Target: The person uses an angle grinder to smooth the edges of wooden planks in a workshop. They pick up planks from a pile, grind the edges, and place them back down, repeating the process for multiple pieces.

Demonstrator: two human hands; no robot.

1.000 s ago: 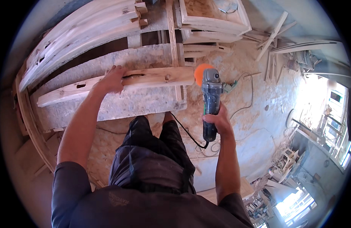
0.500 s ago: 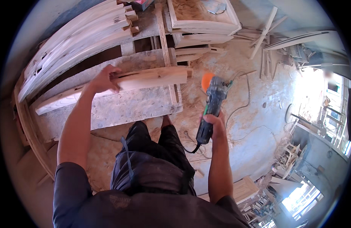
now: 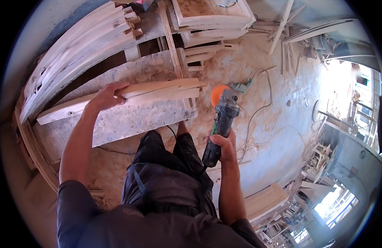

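Note:
A long, pale wooden piece [image 3: 158, 90] with a dark crack line lies across a dusty grey bench [image 3: 129, 120]. Around its middle is my left hand [image 3: 107, 96], fingers over the far edge and thumb on the near side. My right hand [image 3: 225, 144] is wrapped round the dark body of an angle grinder [image 3: 222, 118], held upright to the right of the bench. At the grinder's top is an orange disc [image 3: 217, 95], close to the wooden piece's right end but apart from it. Its dark cord runs down by my legs.
Long boards [image 3: 75, 53] are stacked beyond the bench on the left. A narrow wooden strip [image 3: 171, 41] crosses the bench's far side. Behind stands a shallow wooden box [image 3: 211, 20] with sawdust. A cable [image 3: 270, 93] and a greenish tool [image 3: 242, 86] lie on the dusty floor.
The wooden piece has turned in my left hand, so a different face with the crack line shows. The angle grinder has moved left and slightly toward me.

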